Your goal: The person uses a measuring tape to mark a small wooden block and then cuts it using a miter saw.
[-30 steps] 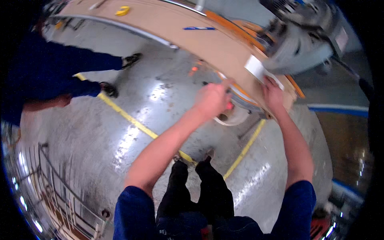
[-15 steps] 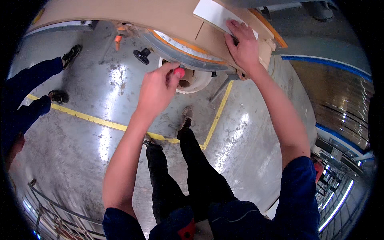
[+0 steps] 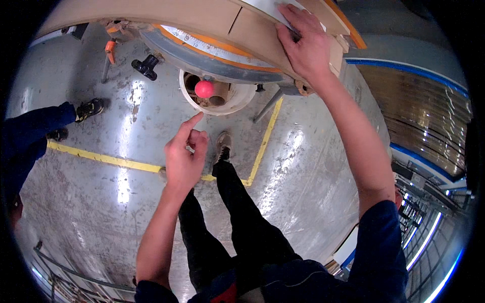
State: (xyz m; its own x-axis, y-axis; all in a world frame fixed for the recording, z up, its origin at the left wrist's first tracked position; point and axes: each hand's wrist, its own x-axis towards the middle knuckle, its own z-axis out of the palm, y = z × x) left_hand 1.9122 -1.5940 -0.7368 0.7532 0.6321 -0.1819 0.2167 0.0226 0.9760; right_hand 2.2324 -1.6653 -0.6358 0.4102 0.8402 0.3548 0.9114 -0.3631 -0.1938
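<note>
My left hand (image 3: 186,156) is raised over the floor, its index finger extended and its thumb apart, holding nothing. Just beyond its fingertip is a red ball knob (image 3: 204,89) below the front rim of a saw table. A curved angle scale (image 3: 217,50) with orange edging runs along that rim. My right hand (image 3: 307,45) lies with spread fingers on a white board (image 3: 260,5) on the brown tabletop (image 3: 202,11). The board's far part is cut off by the picture's upper edge.
Below the rim stands a white bucket (image 3: 245,103) with offcuts inside. A black star knob (image 3: 145,67) and an orange clamp handle (image 3: 110,49) hang to the left. Another person's legs (image 3: 43,121) are at far left. Yellow tape (image 3: 111,159) marks the floor.
My left hand has let go of the red ball knob and drawn back toward me. My right hand stays on the white board. The view has shifted slightly.
</note>
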